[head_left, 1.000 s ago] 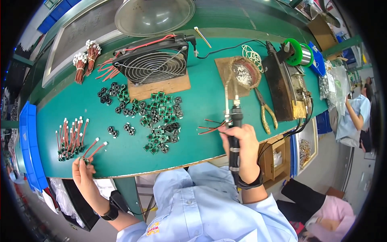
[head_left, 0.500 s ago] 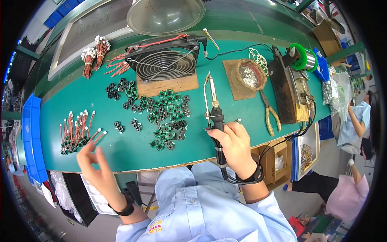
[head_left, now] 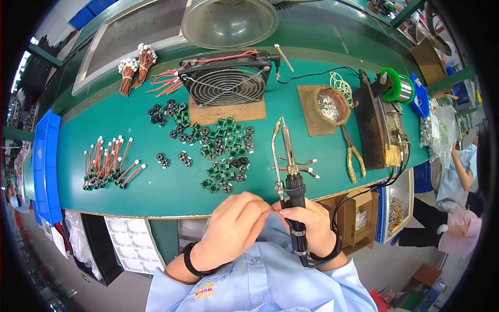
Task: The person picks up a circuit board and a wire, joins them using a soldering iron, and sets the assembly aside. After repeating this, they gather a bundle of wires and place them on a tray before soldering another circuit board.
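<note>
From the wired boards [head_left: 97, 179], the left hand [head_left: 234, 226] has come to the right hand [head_left: 312, 223], which grips the soldering iron [head_left: 296, 193] beside wires [head_left: 299, 169]; so both work close, left fingertips [head_left: 265, 207] together, on what I cannot tell.

The worktop [head_left: 156, 193] is teal green. Black and silver mark the soldering iron [head_left: 294, 184] — green and black the circuit boards [head_left: 227, 126]. The wire bundles [head_left: 128, 82] run brownish red to white; concentric grey circles pattern the black fan [head_left: 226, 86]. Spool [head_left: 392, 83] bright green, tray [head_left: 47, 166] blue, shirt [head_left: 249, 281] pale blue.
</note>
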